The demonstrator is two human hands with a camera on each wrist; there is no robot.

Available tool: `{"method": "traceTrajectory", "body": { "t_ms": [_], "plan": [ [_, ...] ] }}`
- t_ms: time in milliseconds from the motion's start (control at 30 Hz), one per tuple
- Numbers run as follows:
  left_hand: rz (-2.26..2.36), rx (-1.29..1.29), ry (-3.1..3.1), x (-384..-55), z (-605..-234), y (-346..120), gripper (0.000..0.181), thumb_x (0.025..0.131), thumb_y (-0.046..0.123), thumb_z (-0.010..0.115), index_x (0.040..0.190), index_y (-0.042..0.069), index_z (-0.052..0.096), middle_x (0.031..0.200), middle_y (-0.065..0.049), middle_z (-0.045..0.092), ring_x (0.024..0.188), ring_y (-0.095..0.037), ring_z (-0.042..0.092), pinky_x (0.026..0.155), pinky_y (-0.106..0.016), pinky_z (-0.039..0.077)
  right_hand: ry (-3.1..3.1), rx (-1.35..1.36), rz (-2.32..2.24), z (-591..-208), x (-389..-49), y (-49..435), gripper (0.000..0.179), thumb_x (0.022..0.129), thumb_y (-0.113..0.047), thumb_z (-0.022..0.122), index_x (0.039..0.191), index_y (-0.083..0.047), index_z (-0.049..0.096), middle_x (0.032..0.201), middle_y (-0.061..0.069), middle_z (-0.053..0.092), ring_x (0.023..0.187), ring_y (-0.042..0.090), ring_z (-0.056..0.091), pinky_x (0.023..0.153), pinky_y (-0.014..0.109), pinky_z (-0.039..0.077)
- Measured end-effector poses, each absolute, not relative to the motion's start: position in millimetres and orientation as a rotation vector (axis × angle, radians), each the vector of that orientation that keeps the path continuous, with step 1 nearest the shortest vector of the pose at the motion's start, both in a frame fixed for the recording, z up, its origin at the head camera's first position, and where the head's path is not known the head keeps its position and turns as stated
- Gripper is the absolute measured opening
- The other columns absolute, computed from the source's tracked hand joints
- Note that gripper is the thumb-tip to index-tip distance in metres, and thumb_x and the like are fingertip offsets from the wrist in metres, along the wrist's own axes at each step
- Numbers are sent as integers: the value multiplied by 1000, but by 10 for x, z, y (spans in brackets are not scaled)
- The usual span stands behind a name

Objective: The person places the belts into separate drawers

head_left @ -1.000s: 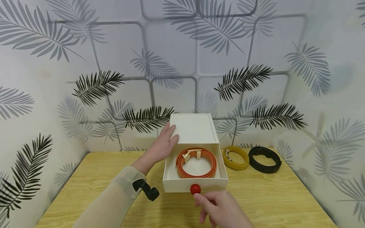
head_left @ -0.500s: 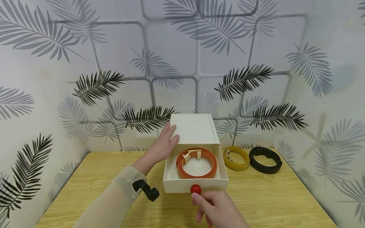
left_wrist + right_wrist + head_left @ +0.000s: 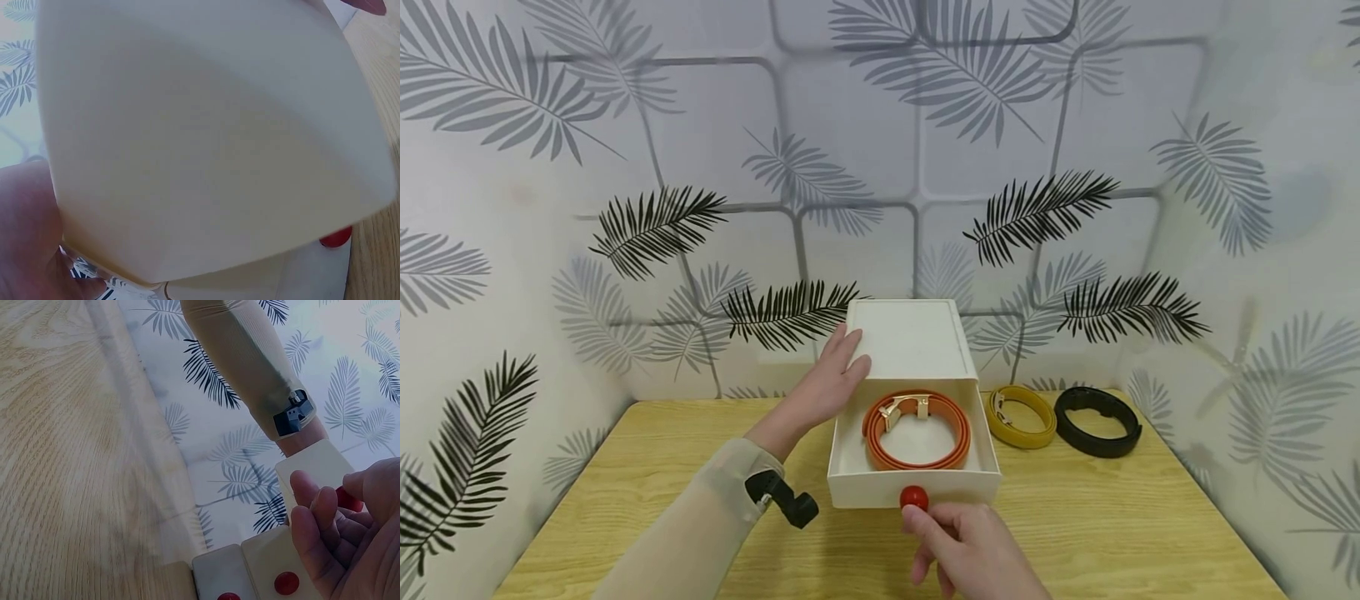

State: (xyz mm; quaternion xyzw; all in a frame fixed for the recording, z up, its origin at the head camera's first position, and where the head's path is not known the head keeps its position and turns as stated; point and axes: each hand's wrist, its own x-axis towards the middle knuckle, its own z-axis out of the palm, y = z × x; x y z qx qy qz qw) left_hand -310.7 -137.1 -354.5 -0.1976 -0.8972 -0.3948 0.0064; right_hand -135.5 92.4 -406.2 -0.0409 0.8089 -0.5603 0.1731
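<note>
We find the drawer [image 3: 868,490] standing partway out of the white box [image 3: 910,337], just as it stood a second ago; only the right hand [image 3: 973,546] sits slightly farther left than then, its thumb and fingertip pinching the red knob [image 3: 913,497]. The knob is round and glossy, at the middle of the drawer's plain front. Inside, we see an orange belt [image 3: 917,463] coiled on edge (its shiny gold buckle lies at the back). The box is smooth and square-cornered, and the left hand [image 3: 827,383] rests against its left side, fingers extended. Just right of it, on the pale wood-grained tabletop [image 3: 625,483], are a coiled yellow belt [image 3: 1030,437] and a coiled black belt [image 3: 1105,445]. Behind, feather-like leaves pattern the wall [image 3: 850,125].
</note>
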Motion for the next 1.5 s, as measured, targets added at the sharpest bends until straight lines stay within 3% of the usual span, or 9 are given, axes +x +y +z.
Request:
{"method": "traceTrajectory", "body": {
  "t_ms": [700, 967, 1500],
  "plan": [
    [-1463, -618, -2817, -3103, -3511, -1428, 73, 120, 52, 25, 178, 10, 12, 185, -7, -15, 169, -30, -12, 135, -60, 3, 2354, -228, -1623, -4083, -1431, 925, 43, 111, -53, 63, 103, -13, 79, 78, 3, 76, 60, 18, 59, 55, 28, 44],
    [-1522, -602, -2810, -3118, -3510, -1429, 76, 119, 58, 22, 179, 13, 12, 185, -5, -16, 169, -27, -14, 135, -58, 1, 2392, -263, -1617, -4076, -1491, 916, 47, 110, -56, 62, 106, -13, 80, 76, 2, 76, 57, 17, 59, 50, 26, 36],
    [-1553, -621, -2820, -3116, -3519, -1447, 74, 119, 57, 21, 179, 14, 11, 185, -3, -16, 168, -25, -17, 134, -59, -1, 2491, -283, -1626, -4020, -1592, 870, 49, 110, -58, 61, 100, -14, 79, 74, 0, 76, 55, 18, 61, 52, 28, 42]
  ]
}}
